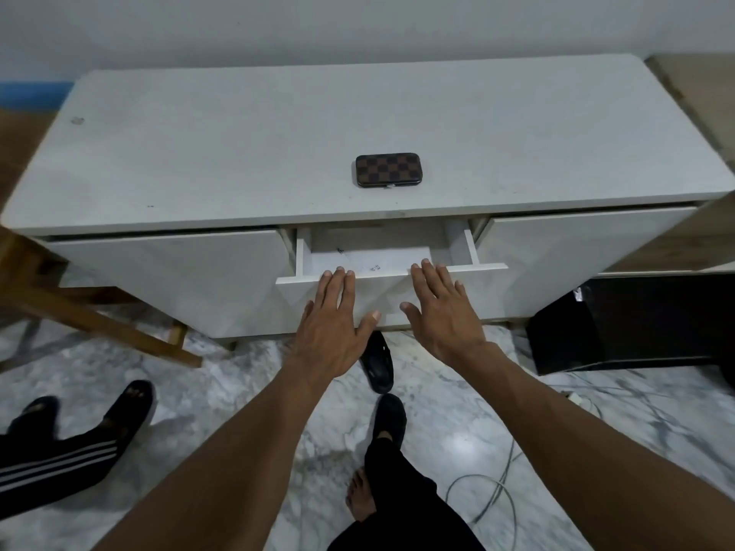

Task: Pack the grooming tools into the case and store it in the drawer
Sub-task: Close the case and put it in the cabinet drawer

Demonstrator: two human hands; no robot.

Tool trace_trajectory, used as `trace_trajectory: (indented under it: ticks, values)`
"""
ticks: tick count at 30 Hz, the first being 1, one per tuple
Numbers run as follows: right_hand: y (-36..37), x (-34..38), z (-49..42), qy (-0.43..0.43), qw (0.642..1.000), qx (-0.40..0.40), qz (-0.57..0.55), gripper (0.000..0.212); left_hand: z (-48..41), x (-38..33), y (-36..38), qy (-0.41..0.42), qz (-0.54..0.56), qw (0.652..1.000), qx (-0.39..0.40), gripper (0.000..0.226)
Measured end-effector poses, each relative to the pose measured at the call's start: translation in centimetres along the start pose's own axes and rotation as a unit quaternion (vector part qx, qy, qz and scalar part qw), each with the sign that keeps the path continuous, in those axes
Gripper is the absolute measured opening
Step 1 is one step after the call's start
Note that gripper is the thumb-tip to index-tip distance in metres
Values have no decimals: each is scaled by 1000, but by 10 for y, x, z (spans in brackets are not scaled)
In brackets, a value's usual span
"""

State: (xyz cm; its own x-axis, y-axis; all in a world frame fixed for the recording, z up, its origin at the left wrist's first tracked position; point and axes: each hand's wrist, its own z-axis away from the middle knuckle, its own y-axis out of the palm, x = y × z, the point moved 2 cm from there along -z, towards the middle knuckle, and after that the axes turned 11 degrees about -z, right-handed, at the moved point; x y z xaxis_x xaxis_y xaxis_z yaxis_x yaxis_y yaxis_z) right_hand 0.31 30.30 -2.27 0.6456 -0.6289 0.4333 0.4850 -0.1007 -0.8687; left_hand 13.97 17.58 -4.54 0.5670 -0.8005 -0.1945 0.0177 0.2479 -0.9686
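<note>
A small brown checkered case [384,169] lies closed on the white cabinet top [238,145], near its front edge. Just below it the middle drawer [461,248] stands partly pulled out, with some paper on its floor. My left hand [332,316] and my right hand [441,312] rest flat on the drawer's front panel, fingers spread, fingertips at its top edge. Neither hand holds anything. No loose grooming tools are visible.
A wooden chair leg [99,316] slants at the left. A black box [636,320] sits on the floor at the right, with cables [497,483] nearby. Another person's legs [59,443] are at the lower left. A black slipper [378,361] lies under the drawer.
</note>
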Motion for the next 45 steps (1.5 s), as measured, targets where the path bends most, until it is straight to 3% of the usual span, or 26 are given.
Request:
trace_trajectory:
  ticks: [5, 13, 21, 29, 33, 36, 40, 45]
  values:
    - [17, 1, 40, -1, 1000, -13, -26, 63, 39, -4, 10, 11, -7, 1000, 5, 92]
    - [31, 5, 84, 10, 1000, -12, -24, 64, 83, -8, 18, 20, -19, 999, 17, 94]
    - [33, 7, 113, 15, 999, -13, -25, 64, 111, -14, 23, 24, -19, 999, 12, 90]
    - [19, 15, 110, 19, 1000, 4, 8, 60, 111, -18, 2, 14, -68, 997, 21, 69]
    - [0, 21, 96, 37, 999, -1, 37, 43, 95, -18, -18, 21, -143, 989, 3, 73]
    - [-17, 27, 76, 61, 997, 7, 49, 36, 74, -11, -30, 28, -98, 994, -41, 58]
    - [-48, 41, 35, 42, 998, -33, 25, 36, 25, 0, -61, 21, -48, 991, -122, 60]
    - [-94, 58, -35, 4, 997, -74, -8, 36, -55, 12, -94, 8, -55, 991, -125, 58]
